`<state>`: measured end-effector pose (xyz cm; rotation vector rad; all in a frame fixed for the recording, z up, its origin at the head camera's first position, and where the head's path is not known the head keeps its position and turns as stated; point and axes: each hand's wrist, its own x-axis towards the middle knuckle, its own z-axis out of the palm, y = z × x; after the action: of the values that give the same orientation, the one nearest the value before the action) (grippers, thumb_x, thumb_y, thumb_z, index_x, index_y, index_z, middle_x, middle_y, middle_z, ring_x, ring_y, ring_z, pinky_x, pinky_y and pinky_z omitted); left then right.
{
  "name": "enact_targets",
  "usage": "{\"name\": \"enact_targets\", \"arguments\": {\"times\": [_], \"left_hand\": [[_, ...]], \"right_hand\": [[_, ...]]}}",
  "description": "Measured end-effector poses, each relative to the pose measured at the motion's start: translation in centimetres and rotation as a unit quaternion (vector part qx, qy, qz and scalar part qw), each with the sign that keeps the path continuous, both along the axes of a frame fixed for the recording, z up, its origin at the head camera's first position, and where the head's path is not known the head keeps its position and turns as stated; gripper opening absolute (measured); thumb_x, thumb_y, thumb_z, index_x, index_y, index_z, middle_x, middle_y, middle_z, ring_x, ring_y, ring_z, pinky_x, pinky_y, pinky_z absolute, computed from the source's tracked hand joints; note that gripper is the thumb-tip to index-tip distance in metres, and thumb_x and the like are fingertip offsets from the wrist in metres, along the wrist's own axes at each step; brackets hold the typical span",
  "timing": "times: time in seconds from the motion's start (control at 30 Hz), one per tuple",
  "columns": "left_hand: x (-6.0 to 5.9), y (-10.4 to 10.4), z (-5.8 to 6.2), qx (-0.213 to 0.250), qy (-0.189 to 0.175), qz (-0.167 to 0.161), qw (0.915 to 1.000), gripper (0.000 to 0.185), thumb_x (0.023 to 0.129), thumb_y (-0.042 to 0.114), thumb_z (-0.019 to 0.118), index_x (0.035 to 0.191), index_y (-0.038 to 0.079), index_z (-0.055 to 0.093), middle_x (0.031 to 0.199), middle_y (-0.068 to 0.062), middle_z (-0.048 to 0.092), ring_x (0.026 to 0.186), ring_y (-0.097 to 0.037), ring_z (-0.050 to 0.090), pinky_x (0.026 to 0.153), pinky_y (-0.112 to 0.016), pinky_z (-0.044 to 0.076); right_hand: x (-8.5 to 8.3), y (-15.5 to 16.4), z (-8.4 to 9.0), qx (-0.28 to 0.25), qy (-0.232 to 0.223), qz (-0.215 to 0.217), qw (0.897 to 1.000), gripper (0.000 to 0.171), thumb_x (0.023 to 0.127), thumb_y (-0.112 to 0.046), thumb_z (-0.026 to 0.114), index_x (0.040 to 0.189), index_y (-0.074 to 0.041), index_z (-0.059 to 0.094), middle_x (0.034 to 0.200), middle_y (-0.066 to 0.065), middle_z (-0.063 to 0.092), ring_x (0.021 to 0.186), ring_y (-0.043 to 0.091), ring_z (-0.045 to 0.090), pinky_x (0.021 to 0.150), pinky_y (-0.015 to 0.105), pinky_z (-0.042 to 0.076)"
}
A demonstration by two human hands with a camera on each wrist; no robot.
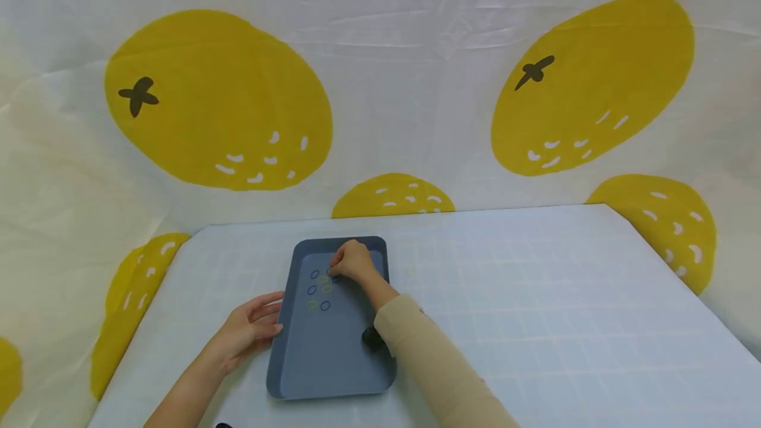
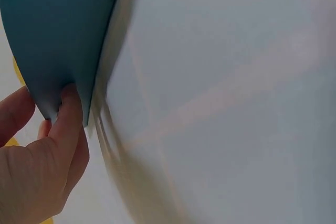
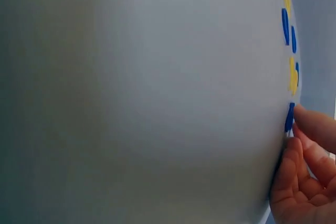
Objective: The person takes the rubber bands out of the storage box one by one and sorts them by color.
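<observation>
A grey-blue tray [image 1: 297, 375] lies on the white gridded table [image 1: 535, 309]. Several small blue and yellow rings [image 1: 320, 289] are scattered on its floor at the far end. My right hand [image 1: 351, 261] reaches into the tray and pinches a blue ring [image 3: 289, 117] between fingertips. My left hand [image 1: 252, 329] rests against the tray's left wall, thumb and fingers [image 2: 71, 114] touching the rim [image 2: 58, 40]. A dark wrist device [image 1: 371, 339] sits under my right sleeve.
A cloth backdrop [image 1: 380, 84] printed with large yellow oranges hangs behind the table and drapes both sides. The table's right edge runs diagonally at the right. A small dark object [image 1: 222, 425] shows at the bottom edge.
</observation>
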<state>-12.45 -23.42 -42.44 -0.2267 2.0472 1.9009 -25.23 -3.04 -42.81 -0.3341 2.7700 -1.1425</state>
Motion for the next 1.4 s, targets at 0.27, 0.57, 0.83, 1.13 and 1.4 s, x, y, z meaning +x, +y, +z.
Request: {"name": "enact_targets", "arguments": {"times": [0.27, 0.57, 0.83, 1.13, 1.4], "left_hand": [[-0.2, 0.2, 0.2, -0.004, -0.001, 0.000, 1.0000, 0.069, 0.081, -0.010, 0.061, 0.142, -0.004, 0.029, 0.140, -0.031, 0.034, 0.124, -0.035, 0.042, 0.081, -0.033, 0.049], [-0.1, 0.1, 0.0, -0.001, -0.005, 0.006, 1.0000, 0.069, 0.081, -0.010, 0.061, 0.142, -0.004, 0.029, 0.140, -0.031, 0.033, 0.123, -0.033, 0.043, 0.081, -0.032, 0.049], [-0.1, 0.2, 0.3, -0.016, -0.003, 0.010, 0.9998, 0.067, 0.081, -0.009, 0.061, 0.142, -0.003, 0.031, 0.140, -0.030, 0.034, 0.124, -0.036, 0.041, 0.079, -0.032, 0.050], [-0.1, 0.1, 0.2, -0.012, -0.001, 0.009, 0.9999, 0.068, 0.080, -0.010, 0.061, 0.141, -0.005, 0.031, 0.140, -0.031, 0.034, 0.120, -0.030, 0.046, 0.079, -0.031, 0.050], [0.0, 0.3, 0.4, -0.018, -0.006, 0.010, 0.9998, 0.068, 0.081, -0.011, 0.060, 0.141, -0.004, 0.030, 0.140, -0.031, 0.033, 0.124, -0.036, 0.040, 0.079, -0.031, 0.050]], "right_hand": [[-0.3, -0.4, -0.1, 0.053, 0.018, 0.032, 0.998, 0.012, 0.075, -0.008, 0.077, 0.066, -0.004, 0.070, 0.070, 0.002, 0.067, 0.057, 0.010, 0.052, 0.059, 0.025, 0.045], [-0.2, -0.7, 0.1, 0.074, -0.007, 0.058, 0.996, 0.023, 0.083, -0.002, 0.065, 0.060, -0.002, 0.062, 0.069, 0.003, 0.064, 0.054, 0.011, 0.045, 0.053, 0.022, 0.038], [-0.4, -0.1, 0.9, 0.028, -0.035, 0.065, 0.997, 0.011, 0.085, -0.002, 0.063, 0.076, -0.001, 0.070, 0.083, 0.006, 0.066, 0.062, 0.012, 0.048, 0.056, 0.023, 0.039], [-0.4, 1.1, 2.9, -0.026, -0.043, 0.098, 0.994, 0.013, 0.084, -0.001, 0.061, 0.072, -0.001, 0.067, 0.066, 0.002, 0.054, 0.060, 0.013, 0.044, 0.055, 0.023, 0.036], [-0.8, 3.2, 4.6, -0.118, -0.080, 0.136, 0.980, 0.012, 0.086, 0.003, 0.060, 0.077, 0.006, 0.065, 0.065, 0.005, 0.056, 0.062, 0.015, 0.049, 0.061, 0.024, 0.043]]}}
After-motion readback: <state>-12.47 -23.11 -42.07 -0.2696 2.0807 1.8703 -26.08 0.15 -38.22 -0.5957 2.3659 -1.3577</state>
